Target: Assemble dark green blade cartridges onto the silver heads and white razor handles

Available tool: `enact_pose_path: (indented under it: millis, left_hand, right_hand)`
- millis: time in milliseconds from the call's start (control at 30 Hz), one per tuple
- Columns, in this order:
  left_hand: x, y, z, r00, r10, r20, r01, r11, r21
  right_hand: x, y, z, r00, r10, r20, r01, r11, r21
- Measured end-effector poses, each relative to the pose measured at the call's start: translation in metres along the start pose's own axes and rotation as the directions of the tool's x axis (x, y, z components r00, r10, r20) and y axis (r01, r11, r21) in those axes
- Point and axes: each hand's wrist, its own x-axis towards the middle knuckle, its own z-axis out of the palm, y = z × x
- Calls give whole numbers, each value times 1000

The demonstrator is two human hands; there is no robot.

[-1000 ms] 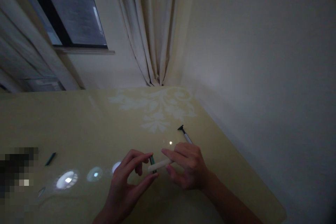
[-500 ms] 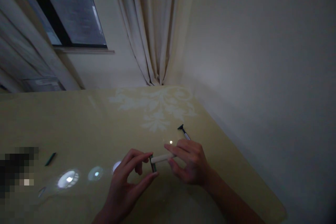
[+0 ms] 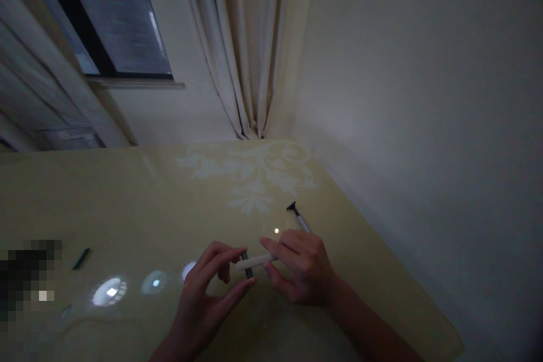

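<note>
Between the thumb and index finger of my left hand (image 3: 207,288) is a small dark green razor cartridge (image 3: 249,272), pinched at its two ends. My right hand (image 3: 303,266) grips a slim, whitish stick (image 3: 257,261) with a rounded tip. That tip lies across the cartridge and reaches a little past it to the left; whether it presses on the blades is too small to tell. Just beyond my right hand a razor (image 3: 300,219) with a dark head and grey handle rests on the table, its lower end hidden by the hand.
The glossy yellowish table (image 3: 139,198) carries a pale floral pattern and lamp reflections. Another small dark green piece (image 3: 81,258) lies at the left, near a blurred-out dark area. A wall (image 3: 403,96) borders the table's right edge, and curtains (image 3: 241,39) hang behind.
My right hand has shifted slightly left and down, sliding the stick's tip across and past the cartridge. My left hand keeps the same pinch, almost unmoved.
</note>
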Motion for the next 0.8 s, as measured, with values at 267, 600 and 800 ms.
enact_pose_path:
  millis: [267, 600, 800]
  left_hand:
    - [-1, -3, 3, 1000, -11, -14, 11, 1000, 22]
    - [-2, -9, 3, 1000, -12, -10, 12, 999, 42]
    - [-3, -12, 4, 1000, -11, -3, 11, 998, 59]
  right_hand:
    - [0, 1, 1, 1000, 21, -2, -21, 999, -41]
    - [-2, 0, 4, 999, 40, 23, -40, 999, -4]
    - [-2, 2, 6, 994, 101, 44, -100, 995, -5]
